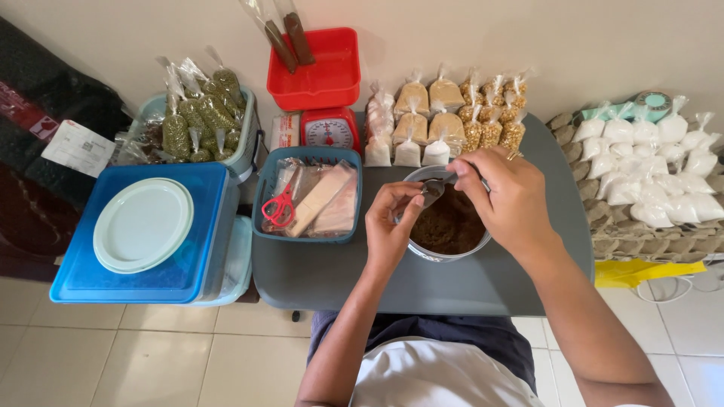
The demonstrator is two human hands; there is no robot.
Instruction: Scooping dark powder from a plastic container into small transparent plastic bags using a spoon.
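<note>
A round metal bowl (475,246) full of brown powder (450,226) stands on the grey table (324,275). My right hand (504,197) holds a metal spoon (435,188) over the bowl's near-left rim. My left hand (391,226) has its fingers pinched together at the spoon's tip; a small clear bag may be between them, but I cannot make it out. Both hands meet above the powder.
Behind the bowl stand small filled bags (445,117) of white, tan and yellow goods. A teal basket (308,197) holds red scissors (279,207) and plastic bags. A red scale (329,130), red tub (315,71), blue lidded box (143,234) and white bags on egg trays (656,177) surround the table.
</note>
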